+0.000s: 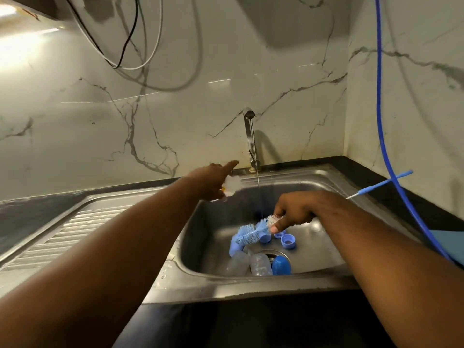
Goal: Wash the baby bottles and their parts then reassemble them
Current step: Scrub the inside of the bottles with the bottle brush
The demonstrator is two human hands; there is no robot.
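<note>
While the tap (249,136) trickles, the right grip (293,212) pinches the blue brush (248,232) over the sink (251,285), likely to scrub; the left grip (213,179) holds a blurred pale part (232,184) at its back rim; bottles (261,264) lie by the drain (272,254).

One wide-angle view from the person's head looks forward and down, facing the marble wall (75,126) and tap (249,136). The sink (238,285) lies close below, with the left hand (213,180) and right hand (297,209) at mid-frame.
</note>
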